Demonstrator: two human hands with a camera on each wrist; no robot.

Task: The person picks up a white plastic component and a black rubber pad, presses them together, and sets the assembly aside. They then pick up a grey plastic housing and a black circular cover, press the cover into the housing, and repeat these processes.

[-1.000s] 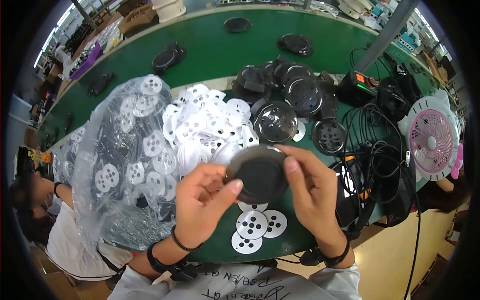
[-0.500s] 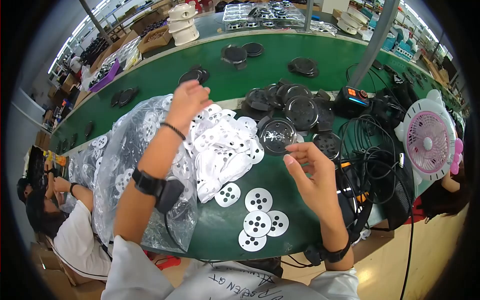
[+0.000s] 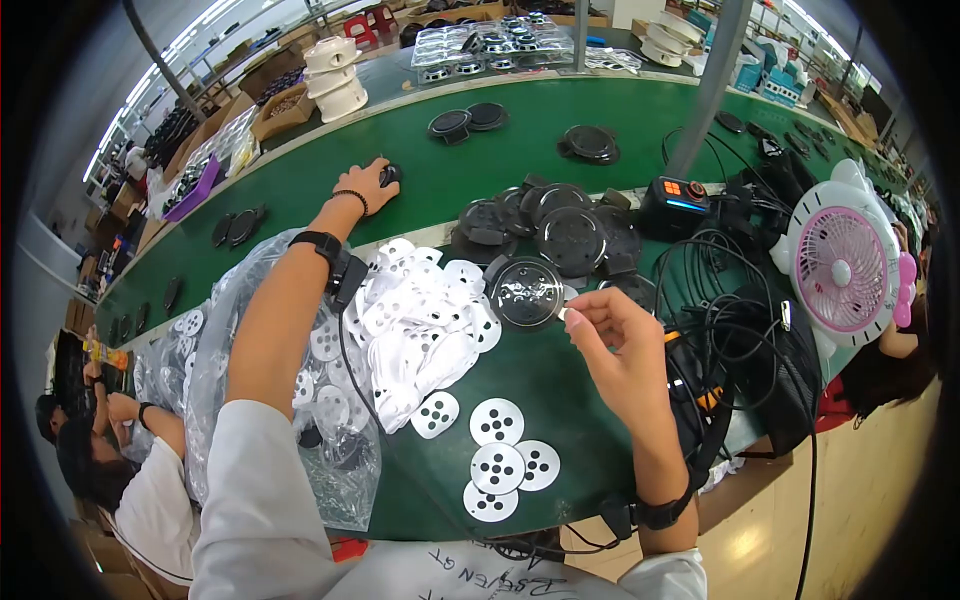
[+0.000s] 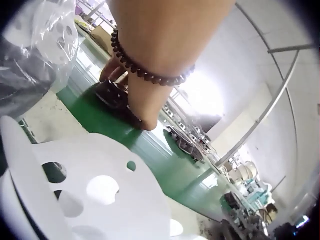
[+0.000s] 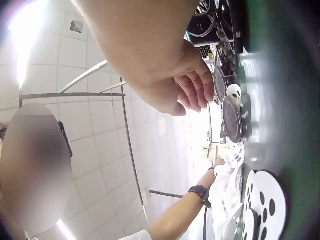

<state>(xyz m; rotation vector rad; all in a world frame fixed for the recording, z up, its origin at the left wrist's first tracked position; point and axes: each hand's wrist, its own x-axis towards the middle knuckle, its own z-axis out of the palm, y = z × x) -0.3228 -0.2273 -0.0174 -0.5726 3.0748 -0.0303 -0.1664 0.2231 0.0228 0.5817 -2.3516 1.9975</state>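
Note:
My left hand (image 3: 368,188) reaches far across onto the green belt, its fingers curled around a black round part (image 4: 112,95). In the head view only a dark edge of that part shows beside the fingers. My right hand (image 3: 622,350) hovers above the near table, fingers loosely bent with nothing between them. Just beyond its fingertips lies a shiny black round part (image 3: 527,292). White discs with holes (image 3: 497,468) overlap in a small group at the front, and a white disc (image 3: 436,414) lies apart from them. A heap of white discs (image 3: 415,310) lies between my arms.
Left of the heap sits a clear plastic bag (image 3: 215,370) of white discs. More black round parts (image 3: 570,240) are piled behind. A small camera box (image 3: 675,207), tangled cables (image 3: 735,300) and a pink-and-white fan (image 3: 842,268) stand right. A metal post (image 3: 710,90) rises there.
A second ago both hands held a black round part in front of me. They have since separated: my left hand moved forward-left onto the belt, while my right stayed near the table, without a part.

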